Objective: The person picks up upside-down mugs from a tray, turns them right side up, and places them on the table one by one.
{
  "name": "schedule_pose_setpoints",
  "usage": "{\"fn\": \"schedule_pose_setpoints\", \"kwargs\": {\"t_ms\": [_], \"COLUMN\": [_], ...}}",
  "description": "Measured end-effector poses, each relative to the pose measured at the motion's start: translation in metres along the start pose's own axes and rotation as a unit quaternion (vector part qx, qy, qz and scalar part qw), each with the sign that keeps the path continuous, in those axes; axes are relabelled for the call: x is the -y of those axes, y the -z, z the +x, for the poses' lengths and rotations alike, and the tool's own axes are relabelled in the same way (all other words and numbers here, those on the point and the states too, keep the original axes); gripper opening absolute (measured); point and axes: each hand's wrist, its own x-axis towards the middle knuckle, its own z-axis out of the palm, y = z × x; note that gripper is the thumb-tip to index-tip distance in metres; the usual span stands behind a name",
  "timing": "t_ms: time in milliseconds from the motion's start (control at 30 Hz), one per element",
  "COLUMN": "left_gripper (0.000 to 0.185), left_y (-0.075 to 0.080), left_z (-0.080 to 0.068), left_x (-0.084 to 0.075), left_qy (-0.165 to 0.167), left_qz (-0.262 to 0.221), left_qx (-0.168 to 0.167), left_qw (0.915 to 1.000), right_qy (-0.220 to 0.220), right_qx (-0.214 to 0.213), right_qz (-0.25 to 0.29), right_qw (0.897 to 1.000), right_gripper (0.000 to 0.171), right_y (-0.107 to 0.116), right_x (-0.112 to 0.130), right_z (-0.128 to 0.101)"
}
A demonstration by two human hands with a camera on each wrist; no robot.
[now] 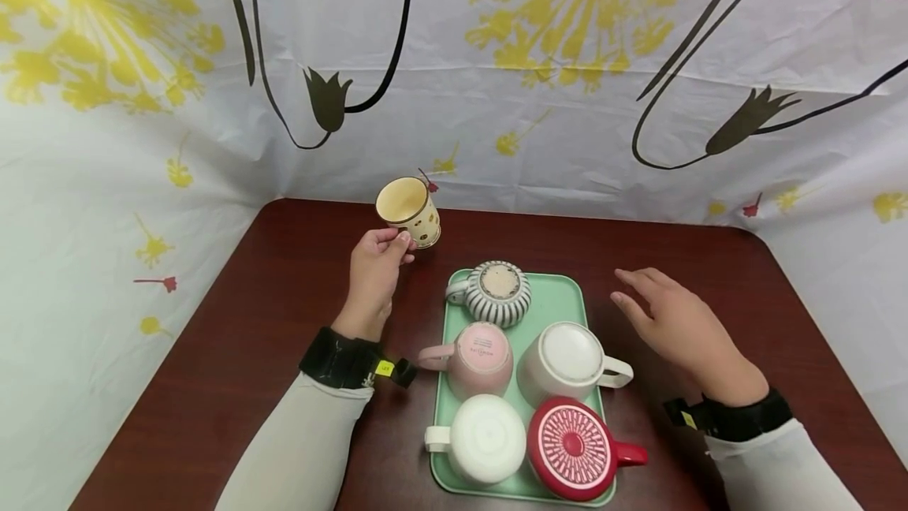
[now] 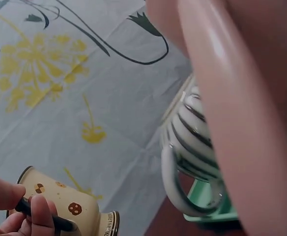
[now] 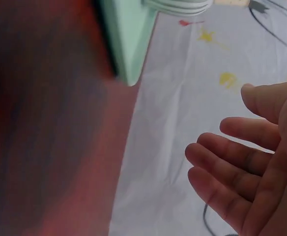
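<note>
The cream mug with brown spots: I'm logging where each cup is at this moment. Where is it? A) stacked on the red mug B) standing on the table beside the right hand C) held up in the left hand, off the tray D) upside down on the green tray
C: the left hand holds the cream mug by its handle above the table, behind the green tray.

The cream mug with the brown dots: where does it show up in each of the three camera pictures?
Head: the cream dotted mug is held up left of centre by the left hand, behind the green tray.
Left wrist: bottom left, its handle pinched by the fingers.
Right wrist: not in it.
Shared landmark: the striped mug on the tray, seen in all three views.
</note>
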Motion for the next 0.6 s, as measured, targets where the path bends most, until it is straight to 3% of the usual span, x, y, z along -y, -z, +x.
{"fn": "schedule_pose_setpoints", "kwargs": {"t_ms": [167,367,600], "left_gripper": [0.032,0.035,0.033], "left_y": [0.002,0.006,0.008], "left_z": [0.008,0.015,0.023], "left_x": [0.009,0.018,0.028], "left_qy": [0.018,0.038,0.049], "left_qz": [0.009,0.012,0.016], "left_qx": [0.001,-0.004,-0.013], "left_qw": [0.9998,0.9992,0.9986], "right_qy": [-0.001,0.015,0.002], "right_qx": [0.006,-0.02,-0.027], "right_qz": [-0.03,-0.064,-0.079], "right_qw": [1.0,0.998,0.997], "right_gripper": [0.056,0.057,0.056], "right_y": [-0.009,-0.019,-0.029], "right_x": [-0.006,-0.01,-0.011], "right_z": [-0.003,-0.002,-0.003]}}
